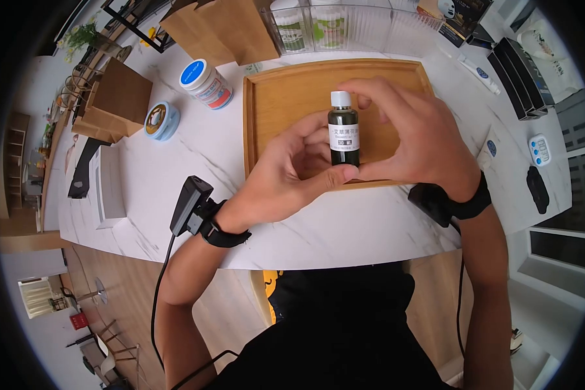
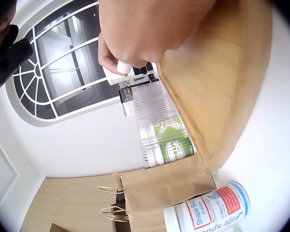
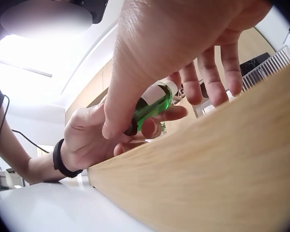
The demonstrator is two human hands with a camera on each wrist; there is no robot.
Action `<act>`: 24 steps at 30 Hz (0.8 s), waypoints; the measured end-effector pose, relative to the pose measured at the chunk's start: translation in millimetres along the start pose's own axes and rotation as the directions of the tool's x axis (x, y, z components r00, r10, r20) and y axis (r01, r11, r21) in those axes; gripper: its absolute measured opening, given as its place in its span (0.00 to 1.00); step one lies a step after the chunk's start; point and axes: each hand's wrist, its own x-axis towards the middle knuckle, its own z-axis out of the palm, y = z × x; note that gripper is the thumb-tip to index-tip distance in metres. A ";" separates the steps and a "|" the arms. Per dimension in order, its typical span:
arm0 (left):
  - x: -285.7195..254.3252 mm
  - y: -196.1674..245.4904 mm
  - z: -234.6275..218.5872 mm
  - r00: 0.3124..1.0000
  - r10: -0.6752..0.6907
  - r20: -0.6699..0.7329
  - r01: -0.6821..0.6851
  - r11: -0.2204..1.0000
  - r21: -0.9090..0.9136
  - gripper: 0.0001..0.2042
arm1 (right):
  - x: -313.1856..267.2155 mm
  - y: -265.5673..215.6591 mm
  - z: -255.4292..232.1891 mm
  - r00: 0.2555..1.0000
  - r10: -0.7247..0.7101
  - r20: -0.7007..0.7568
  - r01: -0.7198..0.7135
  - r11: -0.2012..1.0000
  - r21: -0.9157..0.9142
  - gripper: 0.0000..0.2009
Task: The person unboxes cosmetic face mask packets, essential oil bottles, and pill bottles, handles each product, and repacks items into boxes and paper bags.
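A small dark bottle [image 1: 344, 140] with a white cap and white label is held upright over the wooden tray [image 1: 286, 75]. My left hand [image 1: 292, 172] grips it, thumb low at the front and fingers behind. The right hand [image 1: 416, 133] pinches it from the other side, thumb at the base and index finger by the cap. In the right wrist view the bottle [image 3: 154, 101] looks green, and the right hand's [image 3: 179, 43] other fingers stretch past it. Only the white cap [image 2: 124, 66] shows beyond the left hand [image 2: 150, 24] in the left wrist view.
Two tubs, one white [image 1: 207, 84] and one light blue [image 1: 162, 121], stand left of the tray. Behind are a paper bag [image 1: 218, 29] and a clear organizer [image 1: 370, 32]. Black boxes [image 1: 520, 78], a tube [image 1: 480, 75] and a white timer [image 1: 539, 150] lie right.
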 end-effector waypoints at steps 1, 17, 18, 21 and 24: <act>0.3 -0.4 -0.7 1.000 0.000 -0.002 0.000 1.000 0.011 0.31 | -0.3 2.4 1.9 0.999 -0.031 -0.044 0.030 0.999 -0.017 0.41; 2.0 -2.7 0.7 0.999 0.008 -0.037 -0.008 1.000 -0.014 0.31 | 0.9 -3.1 -4.4 0.998 0.015 0.066 -0.015 1.000 -0.011 0.38; 1.9 -3.5 0.1 0.999 0.007 -0.037 -0.008 1.000 -0.015 0.31 | 0.4 -2.5 -2.9 0.998 0.012 0.057 -0.012 1.000 -0.002 0.38; 2.4 -4.5 -1.5 0.999 0.025 -0.028 -0.025 0.999 0.030 0.30 | 0.0 -1.9 -1.1 0.999 0.009 0.046 -0.010 1.000 0.012 0.38; 2.1 -3.9 -0.5 0.999 0.024 -0.035 -0.024 1.000 0.011 0.29 | -0.6 -1.8 -0.8 0.999 0.003 0.044 -0.004 1.000 0.017 0.38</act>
